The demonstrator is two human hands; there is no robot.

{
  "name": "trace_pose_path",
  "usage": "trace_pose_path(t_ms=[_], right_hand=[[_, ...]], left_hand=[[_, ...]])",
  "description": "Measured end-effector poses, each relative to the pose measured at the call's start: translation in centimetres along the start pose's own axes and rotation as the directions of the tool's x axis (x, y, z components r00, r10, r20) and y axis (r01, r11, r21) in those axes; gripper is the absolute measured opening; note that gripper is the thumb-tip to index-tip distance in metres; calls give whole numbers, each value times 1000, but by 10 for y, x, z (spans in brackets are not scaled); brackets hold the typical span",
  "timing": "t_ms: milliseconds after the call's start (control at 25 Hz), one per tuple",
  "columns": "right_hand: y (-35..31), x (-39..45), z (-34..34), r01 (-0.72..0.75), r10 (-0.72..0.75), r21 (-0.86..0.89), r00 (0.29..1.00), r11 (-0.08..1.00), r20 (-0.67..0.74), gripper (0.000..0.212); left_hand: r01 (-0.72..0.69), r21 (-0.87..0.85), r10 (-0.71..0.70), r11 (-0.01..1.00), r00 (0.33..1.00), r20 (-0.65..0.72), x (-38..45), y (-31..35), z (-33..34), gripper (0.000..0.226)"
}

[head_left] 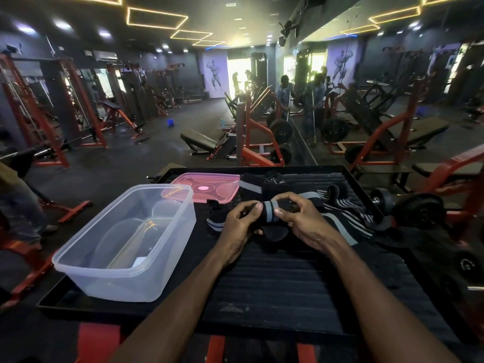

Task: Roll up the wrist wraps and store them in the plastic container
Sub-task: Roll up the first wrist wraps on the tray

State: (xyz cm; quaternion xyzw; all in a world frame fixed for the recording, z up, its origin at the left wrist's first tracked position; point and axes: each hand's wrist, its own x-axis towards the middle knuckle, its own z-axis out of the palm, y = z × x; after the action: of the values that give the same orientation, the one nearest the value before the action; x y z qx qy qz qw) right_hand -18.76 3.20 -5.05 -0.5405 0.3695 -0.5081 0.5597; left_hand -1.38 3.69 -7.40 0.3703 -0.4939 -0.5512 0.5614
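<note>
A black wrist wrap with grey stripes (269,210) is partly rolled and held above the black ribbed platform (275,284). My left hand (242,222) grips its left end and my right hand (298,218) pinches the right side of the roll. The wrap's loose end hangs below between my hands. The clear plastic container (125,244) stands to the left, with no wrap visible inside. Another small striped wrap (214,225) lies just left of my left hand. More black and grey wraps (343,218) lie spread out to the right and behind.
The container's pink lid (207,188) lies flat behind the container. Dumbbells (408,208) sit right of the platform. Red and black gym machines and benches fill the room beyond. A person's leg (21,205) stands at the far left.
</note>
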Motion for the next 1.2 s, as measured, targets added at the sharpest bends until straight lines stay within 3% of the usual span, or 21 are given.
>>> trace_pose_path(t_ms=[120, 240, 400, 520, 760, 960, 1040, 1200], right_hand=[[3, 0, -1, 37, -37, -62, 999, 997, 4, 23], [1, -1, -1, 13, -14, -43, 1000, 999, -15, 28], [-1, 1, 1, -117, 117, 115, 993, 986, 12, 22], [2, 4, -1, -195, 194, 88, 981, 977, 28, 23], [7, 8, -6, -134, 135, 56, 991, 989, -1, 24], [5, 4, -2, -152, 152, 52, 988, 987, 6, 35], [5, 2, -1, -151, 151, -13, 988, 988, 4, 37], [8, 2, -6, -72, 103, -391, 993, 917, 59, 45]], left_hand=[[87, 41, -87, 995, 996, -15, 2, -3, -1, 47], [47, 78, -44, 996, 998, -40, 4, -6, -5, 33], [-15, 131, 19, 991, 999, -34, 0, -2, -4, 29], [-53, 210, 56, 976, 998, -7, -1, 1, -4, 37], [10, 96, -4, 995, 998, -63, -4, 4, 1, 32], [-20, 166, 38, 986, 994, -106, -8, 11, 0, 23], [-45, 213, 63, 976, 995, -80, -8, 13, -1, 31], [-122, 452, 101, 884, 992, 70, -9, 14, -6, 45]])
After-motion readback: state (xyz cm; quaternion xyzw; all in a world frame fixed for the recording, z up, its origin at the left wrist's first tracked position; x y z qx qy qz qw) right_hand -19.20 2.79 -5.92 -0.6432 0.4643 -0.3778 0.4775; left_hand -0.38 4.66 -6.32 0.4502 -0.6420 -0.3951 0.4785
